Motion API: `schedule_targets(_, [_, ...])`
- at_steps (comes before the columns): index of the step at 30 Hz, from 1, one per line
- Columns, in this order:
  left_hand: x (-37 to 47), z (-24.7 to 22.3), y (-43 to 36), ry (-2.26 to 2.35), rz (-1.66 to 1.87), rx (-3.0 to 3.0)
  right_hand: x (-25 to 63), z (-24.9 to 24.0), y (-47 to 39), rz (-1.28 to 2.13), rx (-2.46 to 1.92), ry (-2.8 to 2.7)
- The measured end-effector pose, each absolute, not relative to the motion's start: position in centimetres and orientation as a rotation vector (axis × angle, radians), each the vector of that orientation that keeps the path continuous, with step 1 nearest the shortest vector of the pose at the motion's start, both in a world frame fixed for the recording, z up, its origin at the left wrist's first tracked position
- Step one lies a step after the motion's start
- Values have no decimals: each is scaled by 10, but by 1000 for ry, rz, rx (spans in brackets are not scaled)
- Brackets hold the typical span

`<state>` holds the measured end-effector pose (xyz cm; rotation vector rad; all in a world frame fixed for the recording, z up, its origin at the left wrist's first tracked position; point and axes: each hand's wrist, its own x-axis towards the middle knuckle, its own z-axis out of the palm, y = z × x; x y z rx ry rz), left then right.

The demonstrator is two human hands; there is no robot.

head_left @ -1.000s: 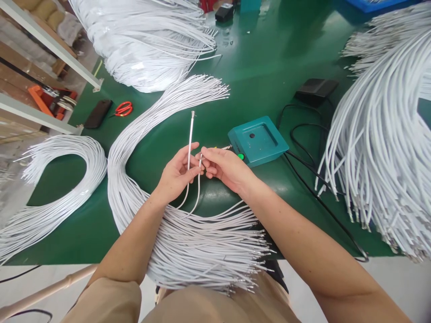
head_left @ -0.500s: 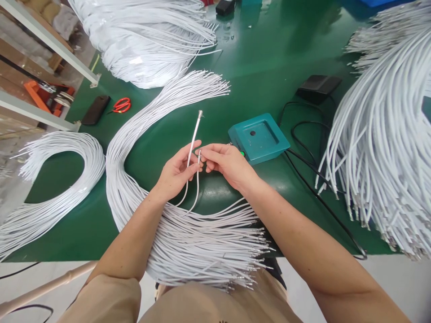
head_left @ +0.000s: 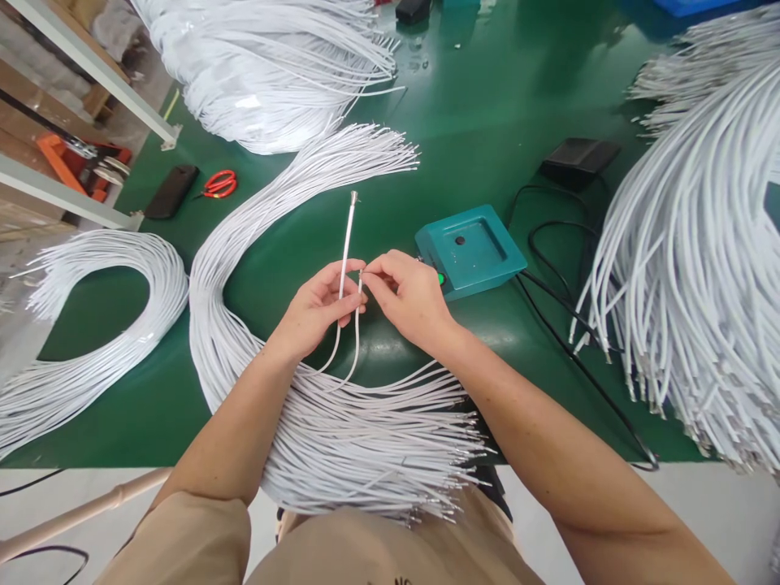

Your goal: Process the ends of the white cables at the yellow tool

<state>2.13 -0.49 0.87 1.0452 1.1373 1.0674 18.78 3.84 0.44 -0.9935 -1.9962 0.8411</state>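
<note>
My left hand [head_left: 320, 307] holds two thin white cables between thumb and fingers. One cable [head_left: 347, 237] rises upright past the fingers and ends in a metallic tip. The other, shorter end [head_left: 359, 294] stands between my hands. The thumb and forefinger of my right hand [head_left: 409, 294] pinch the tip of this shorter end. Both cables curve down to a big white cable bundle [head_left: 371, 439] that lies below my hands and bends up to the left. Right of my right hand sits a teal box [head_left: 469, 252] with a green light.
More white cable bundles lie at the left [head_left: 152, 284], at the top [head_left: 262, 73] and at the right [head_left: 688, 260]. Red-handled scissors [head_left: 220, 184] lie beside a black phone [head_left: 172, 192]. A black pedal [head_left: 578, 161] and black cords [head_left: 564, 325] are at the right.
My right hand's thumb and forefinger have closed on the tip of the shorter cable end. The upright cable has swung slightly left. The whole view has shifted a little.
</note>
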Motion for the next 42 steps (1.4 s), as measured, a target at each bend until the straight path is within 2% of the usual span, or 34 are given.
schedule_targets(4, [18, 10, -3, 1109, 1033, 807, 191, 7, 42, 181, -827, -2428])
schedule_targets(8, [15, 4, 1, 1308, 1065, 978, 195, 15, 51, -68, -1012, -2467])
schedule_targets(11, [15, -1, 3, 1427, 1029, 1115, 197, 14, 59, -44, -1130, -2560])
schedule_targets(29, [21, -14, 6, 1581, 960, 1174, 199, 7, 67, 52, -1082, -2627])
schedule_targets(36, [20, -12, 5, 1587, 936, 1175, 218, 5, 69, -109, -1463, -2288])
schedule_targets(42, [6, -11, 7, 1530, 961, 1139, 214, 12, 61, -69, -1325, -2304])
